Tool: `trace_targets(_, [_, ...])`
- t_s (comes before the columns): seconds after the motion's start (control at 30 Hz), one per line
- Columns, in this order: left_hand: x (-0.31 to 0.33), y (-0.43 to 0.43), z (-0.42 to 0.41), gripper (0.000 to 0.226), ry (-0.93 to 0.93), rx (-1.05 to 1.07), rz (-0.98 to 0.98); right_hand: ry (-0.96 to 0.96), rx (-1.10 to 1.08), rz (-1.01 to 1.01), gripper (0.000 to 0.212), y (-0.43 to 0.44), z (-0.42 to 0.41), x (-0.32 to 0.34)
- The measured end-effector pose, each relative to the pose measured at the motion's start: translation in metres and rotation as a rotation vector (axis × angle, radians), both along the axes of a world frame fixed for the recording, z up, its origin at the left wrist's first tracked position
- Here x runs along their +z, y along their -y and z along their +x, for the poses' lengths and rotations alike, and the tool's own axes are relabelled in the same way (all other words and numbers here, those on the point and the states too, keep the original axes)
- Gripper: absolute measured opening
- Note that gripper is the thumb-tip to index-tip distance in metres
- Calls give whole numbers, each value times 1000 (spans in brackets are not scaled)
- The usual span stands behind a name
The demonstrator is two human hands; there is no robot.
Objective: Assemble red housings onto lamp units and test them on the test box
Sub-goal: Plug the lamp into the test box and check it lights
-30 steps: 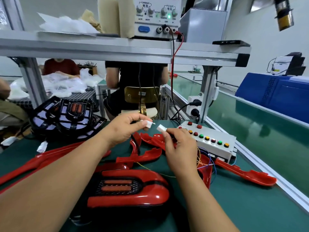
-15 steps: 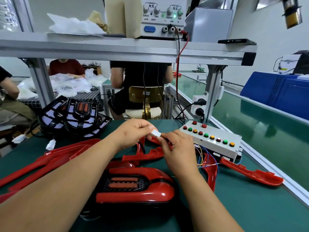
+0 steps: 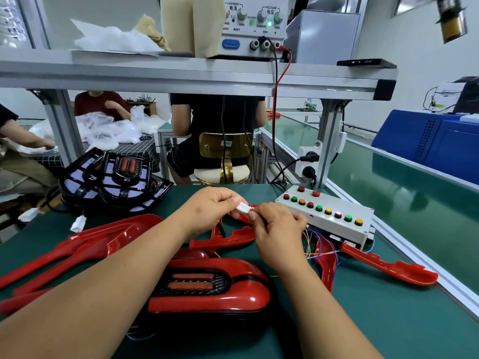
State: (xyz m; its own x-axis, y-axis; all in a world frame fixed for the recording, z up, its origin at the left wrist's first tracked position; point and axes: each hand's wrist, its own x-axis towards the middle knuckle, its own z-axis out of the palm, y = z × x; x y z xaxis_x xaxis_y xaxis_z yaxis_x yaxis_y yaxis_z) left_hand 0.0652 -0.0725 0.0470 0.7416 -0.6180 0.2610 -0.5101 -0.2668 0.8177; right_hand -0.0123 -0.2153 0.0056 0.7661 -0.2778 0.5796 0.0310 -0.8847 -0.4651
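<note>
An assembled lamp unit in its red housing [image 3: 207, 286] lies on the green mat just below my forearms. My left hand [image 3: 210, 211] pinches a white connector [image 3: 243, 208] between thumb and fingers. My right hand [image 3: 280, 237] grips the mating plug end, which touches the white connector; its body is hidden by my fingers. Thin coloured wires [image 3: 315, 242] run from my right hand towards the white test box [image 3: 334, 221], which carries red, green and yellow buttons. Several loose red housings [image 3: 103, 237] lie to the left and another [image 3: 388, 265] to the right.
Black lamp units [image 3: 114, 177] are stacked at the back left with white plugs [image 3: 77, 224] hanging. A power supply [image 3: 248, 24] stands on the shelf above, its red lead dropping down. People sit beyond the bench. A conveyor rail [image 3: 414, 257] borders the right.
The two connector halves were apart a second ago; my hands have brought them together so they now touch. The view has tilted slightly downward.
</note>
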Motion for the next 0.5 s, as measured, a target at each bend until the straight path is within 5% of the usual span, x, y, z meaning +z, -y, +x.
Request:
trace_targets(0.37, [-5,-21,7,36,-43,15,139,-34,22,-44,18,1,3,-7])
trace_targets(0.5, [-4,-60,4,34,-62,326,49,-130,23,-35,21,6,4,-11])
